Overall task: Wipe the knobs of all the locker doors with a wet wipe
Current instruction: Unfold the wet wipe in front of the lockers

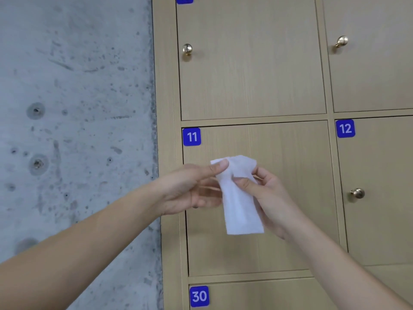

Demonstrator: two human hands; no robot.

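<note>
Nearest, two bare forearms reach in from the bottom corners. The left hand (190, 186) pinches the top left corner of a white wet wipe (240, 198) between thumb and fingers; the right hand (266, 198) pinches its right edge, so both grips are closed on it. The wipe hangs before locker door 11 (290, 198). Farther off, brass knobs sit on door 12 (358, 193) and on the two upper doors (187, 49) (342, 41). A concrete wall (78, 108) lies left.

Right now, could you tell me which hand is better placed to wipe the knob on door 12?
The right hand: it pinches the wet wipe and lies nearer the door 12 knob. The left hand holds the wipe's far corner.
</note>
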